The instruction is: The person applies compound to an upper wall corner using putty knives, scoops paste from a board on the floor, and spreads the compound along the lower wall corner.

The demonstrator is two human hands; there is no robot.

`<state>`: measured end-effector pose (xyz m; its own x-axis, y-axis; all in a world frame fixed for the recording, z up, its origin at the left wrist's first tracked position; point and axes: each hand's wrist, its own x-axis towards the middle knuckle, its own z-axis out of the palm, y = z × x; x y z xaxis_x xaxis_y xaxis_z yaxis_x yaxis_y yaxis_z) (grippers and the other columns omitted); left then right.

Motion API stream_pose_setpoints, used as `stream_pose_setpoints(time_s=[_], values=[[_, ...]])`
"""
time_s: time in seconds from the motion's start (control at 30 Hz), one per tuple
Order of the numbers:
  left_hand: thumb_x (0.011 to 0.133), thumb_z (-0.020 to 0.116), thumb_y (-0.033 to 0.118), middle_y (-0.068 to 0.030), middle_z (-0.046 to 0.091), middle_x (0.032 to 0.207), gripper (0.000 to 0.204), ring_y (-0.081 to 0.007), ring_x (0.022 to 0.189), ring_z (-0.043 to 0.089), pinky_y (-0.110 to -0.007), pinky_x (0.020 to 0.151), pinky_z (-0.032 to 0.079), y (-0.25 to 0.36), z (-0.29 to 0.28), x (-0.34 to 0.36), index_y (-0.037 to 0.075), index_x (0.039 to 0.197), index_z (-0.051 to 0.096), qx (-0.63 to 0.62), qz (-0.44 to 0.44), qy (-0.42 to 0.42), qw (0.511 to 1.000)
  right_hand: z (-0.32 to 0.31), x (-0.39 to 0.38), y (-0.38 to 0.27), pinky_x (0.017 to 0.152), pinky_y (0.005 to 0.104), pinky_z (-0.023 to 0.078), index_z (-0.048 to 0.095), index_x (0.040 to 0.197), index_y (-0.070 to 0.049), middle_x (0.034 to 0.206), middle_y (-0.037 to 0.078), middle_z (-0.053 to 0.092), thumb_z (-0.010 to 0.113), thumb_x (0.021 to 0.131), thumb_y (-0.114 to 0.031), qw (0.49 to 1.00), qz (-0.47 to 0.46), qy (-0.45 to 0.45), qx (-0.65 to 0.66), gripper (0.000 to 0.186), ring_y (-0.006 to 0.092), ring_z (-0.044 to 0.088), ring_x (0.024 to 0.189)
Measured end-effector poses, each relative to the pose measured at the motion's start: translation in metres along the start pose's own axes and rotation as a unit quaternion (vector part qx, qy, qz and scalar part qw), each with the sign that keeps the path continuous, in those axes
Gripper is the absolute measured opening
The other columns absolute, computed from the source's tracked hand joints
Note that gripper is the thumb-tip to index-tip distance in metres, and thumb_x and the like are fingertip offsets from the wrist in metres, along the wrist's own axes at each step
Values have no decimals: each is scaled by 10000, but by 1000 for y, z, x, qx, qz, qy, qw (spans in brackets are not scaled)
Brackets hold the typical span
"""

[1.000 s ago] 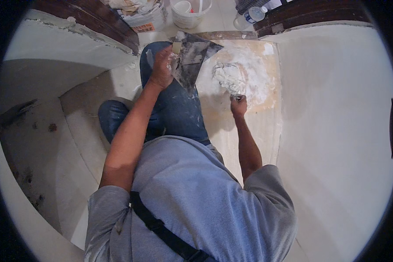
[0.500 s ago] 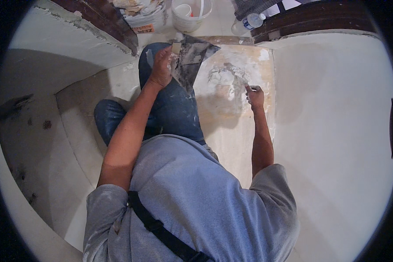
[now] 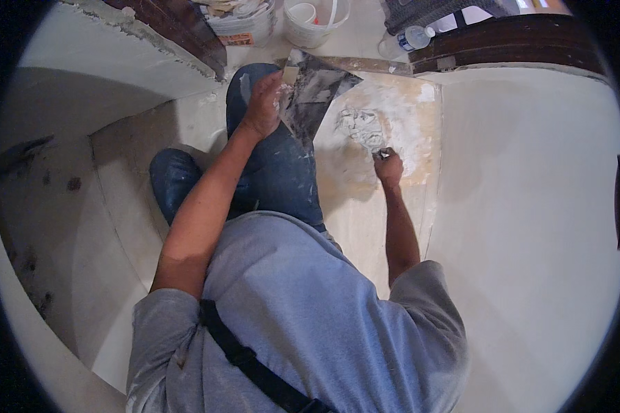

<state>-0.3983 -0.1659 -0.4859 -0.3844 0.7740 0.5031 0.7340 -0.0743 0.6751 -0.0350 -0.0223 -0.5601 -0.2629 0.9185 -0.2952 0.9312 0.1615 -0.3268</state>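
Note:
My left hand (image 3: 262,103) grips a wide, dark, putty-stained metal scraper (image 3: 311,93) above my bent, dusty knee (image 3: 243,79). My right hand (image 3: 389,165) is closed on the handle of a small tool, apparently a putty knife (image 3: 382,153), whose blade is in a lumpy white mass of compound (image 3: 362,127). The compound lies on a tan board (image 3: 420,127) on the floor to the right of my legs, smeared with white powder and paste.
A bucket of dirty scraps (image 3: 238,27), a white tub with a cup inside (image 3: 310,27), a plastic bottle (image 3: 410,40) and a grey mesh item (image 3: 420,10) stand beyond the doorway. A dark frame (image 3: 503,38) and white walls (image 3: 517,172) bound both sides.
My right hand moved right and up half a second ago, then came back down and left with the small tool. My left hand stays closed on the scraper, shifted only slightly.

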Motion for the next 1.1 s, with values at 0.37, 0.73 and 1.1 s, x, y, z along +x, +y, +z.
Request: stream_pose_setpoints(time_s=[0.37, 0.73, 1.1], values=[[731, 600, -52, -165, 561, 1182, 479, -323, 1110, 500, -387, 980, 382, 11, -4, 4, -19, 1206, 549, -29, -33, -12, 999, -36, 101, -45, 772, 403, 542, 659, 917, -90, 956, 144, 675, 654, 717, -124, 912, -182, -111, -350, 203, 319, 659, 910], [870, 461, 145, -75, 593, 943, 331, -155, 834, 512, -295, 773, 413, 29, -11, 26, -13, 1139, 571, -172, -65, 19, 983, -35, 33, -8, 761, 430, 514, 672, 961, -144, 868, 161, 686, 687, 757, -316, 990, 3, -64, -127, 267, 350, 657, 861], [780, 585, 117, -121, 555, 1087, 452, -229, 964, 512, -345, 867, 411, -10, -4, 1, 13, 1213, 505, -2, 44, 9, 999, -50, 101, -29, 831, 436, 510, 710, 934, -141, 952, 172, 678, 646, 740, -348, 955, -47, -91, -279, 290, 341, 648, 928]])
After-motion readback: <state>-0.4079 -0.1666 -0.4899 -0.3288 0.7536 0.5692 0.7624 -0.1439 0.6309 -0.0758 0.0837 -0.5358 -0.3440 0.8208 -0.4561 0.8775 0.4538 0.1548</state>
